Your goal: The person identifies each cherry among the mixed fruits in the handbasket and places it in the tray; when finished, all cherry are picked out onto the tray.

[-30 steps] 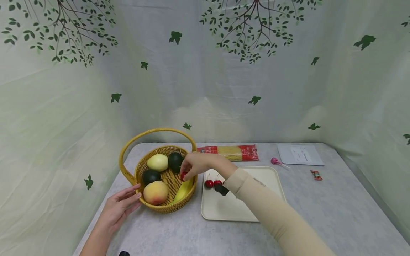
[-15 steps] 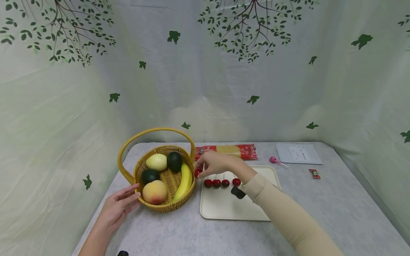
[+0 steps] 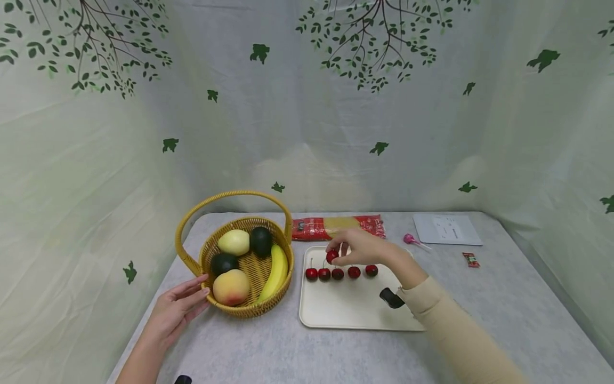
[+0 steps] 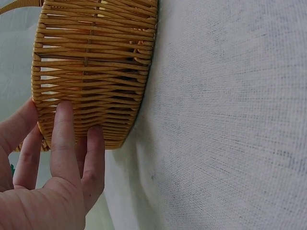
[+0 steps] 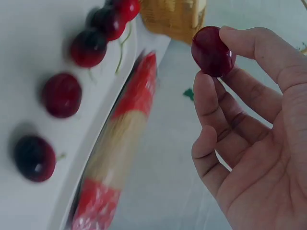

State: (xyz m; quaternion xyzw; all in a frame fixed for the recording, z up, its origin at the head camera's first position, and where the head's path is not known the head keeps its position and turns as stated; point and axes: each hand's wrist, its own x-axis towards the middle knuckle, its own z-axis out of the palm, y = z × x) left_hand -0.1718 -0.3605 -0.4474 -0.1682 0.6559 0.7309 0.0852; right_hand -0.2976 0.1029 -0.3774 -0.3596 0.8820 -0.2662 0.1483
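Between thumb and fingertips my right hand (image 3: 360, 249) pinches a dark red cherry (image 5: 213, 51), held above the back part of the cream tray (image 3: 352, 314). Below it, several cherries (image 3: 354, 272) lie in a row on the tray, some with stems showing. My left hand (image 3: 175, 312) touches the near left side of the yellow wicker basket (image 4: 91, 72) with outstretched fingers against its rim and outer wall. Inside the basket are a banana (image 3: 275, 273), a peach (image 3: 232, 288), a pale yellow-green fruit (image 3: 234, 242) and two dark green round fruits (image 3: 261, 242).
Behind the tray lies a red-and-yellow pack of noodle-like sticks (image 3: 312, 228). To the right are a pink lollipop (image 3: 409, 238), a small red wrapped packet (image 3: 471, 260) and a flat grey-white board (image 3: 448, 229). A patterned curtain (image 3: 307, 106) surrounds the table.
My right hand has moved right with the cherry, from over the basket's right side to above the tray, uncovering the banana. My left hand stays at the basket.
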